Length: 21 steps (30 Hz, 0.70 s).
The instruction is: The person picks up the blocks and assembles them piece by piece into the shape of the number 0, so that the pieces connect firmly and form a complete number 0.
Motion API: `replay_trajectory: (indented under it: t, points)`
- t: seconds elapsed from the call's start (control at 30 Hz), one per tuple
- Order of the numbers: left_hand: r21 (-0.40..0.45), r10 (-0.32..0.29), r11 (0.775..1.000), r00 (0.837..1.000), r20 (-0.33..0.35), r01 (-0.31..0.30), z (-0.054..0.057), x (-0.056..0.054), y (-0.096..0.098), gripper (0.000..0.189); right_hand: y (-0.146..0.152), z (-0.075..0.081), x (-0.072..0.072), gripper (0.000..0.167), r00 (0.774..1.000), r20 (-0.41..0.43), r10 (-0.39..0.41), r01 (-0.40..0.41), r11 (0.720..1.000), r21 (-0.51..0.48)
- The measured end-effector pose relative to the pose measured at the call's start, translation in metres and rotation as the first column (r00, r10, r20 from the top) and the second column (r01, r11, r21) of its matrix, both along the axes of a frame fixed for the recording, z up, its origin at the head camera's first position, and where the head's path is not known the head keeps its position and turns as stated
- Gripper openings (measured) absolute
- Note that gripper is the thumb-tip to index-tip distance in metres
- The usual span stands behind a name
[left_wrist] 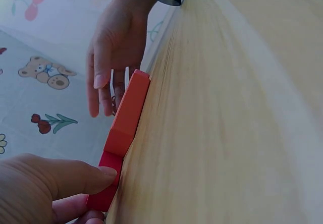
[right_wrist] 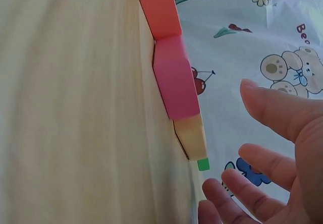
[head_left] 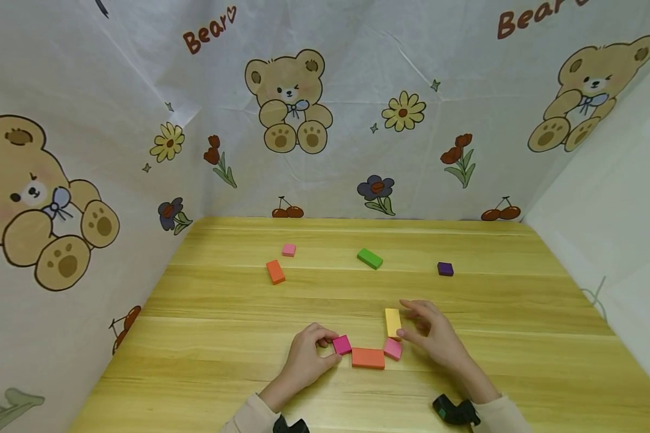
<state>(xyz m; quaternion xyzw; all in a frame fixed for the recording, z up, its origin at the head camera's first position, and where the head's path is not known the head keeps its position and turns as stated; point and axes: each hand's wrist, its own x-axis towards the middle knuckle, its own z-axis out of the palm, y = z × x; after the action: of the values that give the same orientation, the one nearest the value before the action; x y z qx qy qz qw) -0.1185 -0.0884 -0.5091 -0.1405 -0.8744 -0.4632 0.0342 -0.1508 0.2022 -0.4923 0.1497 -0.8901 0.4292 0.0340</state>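
Observation:
My left hand (head_left: 306,355) pinches a small magenta block (head_left: 342,344) between thumb and fingers on the table; in the left wrist view the thumb presses on that block (left_wrist: 103,196). An orange block (head_left: 368,358) lies with its left end at the magenta one. At its other end sits a pink block (head_left: 392,349), also seen in the right wrist view. From there a yellow block (head_left: 392,323) extends away from me, its end by the pink one. Beside the yellow block is my right hand (head_left: 436,337), fingers spread and loosely bent, holding nothing.
Farther back on the wooden table (head_left: 222,325) lie a second orange block (head_left: 275,272), a second pink block (head_left: 289,250), a green block (head_left: 370,258) and a purple block (head_left: 445,269). A bear-patterned cloth (head_left: 346,168) hangs behind and on the left.

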Motion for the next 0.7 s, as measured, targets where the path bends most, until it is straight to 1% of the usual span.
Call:
replay_trajectory:
  t: [0.23,0.33,0.43,0.57,0.7]
  points:
    - [0.001,0.001,1.0,1.0,-0.007,-0.001,0.0,0.001,0.0,0.027,-0.002,-0.005,0.012,0.058,0.997,-0.075,-0.001,0.002,1.0,0.015]
    - [-0.001,0.001,1.0,1.0,-0.004,-0.001,0.0,0.001,0.0,0.027,-0.004,-0.006,0.019,0.058,0.993,-0.116,0.009,-0.004,0.999,0.041]
    - [-0.003,0.003,1.0,1.0,-0.002,-0.003,0.0,0.0,0.0,0.027,-0.006,-0.007,0.023,0.059,0.988,-0.152,0.036,-0.024,0.996,0.083]
    - [-0.002,0.005,1.0,1.0,-0.004,-0.005,0.0,0.0,0.0,0.027,-0.009,-0.007,0.027,0.058,0.985,-0.161,0.057,-0.036,0.99,0.134]
    - [-0.001,0.001,1.0,1.0,0.0,-0.001,0.0,0.0,0.0,0.027,-0.011,-0.008,0.029,0.056,0.989,-0.136,0.049,-0.026,0.986,0.164]
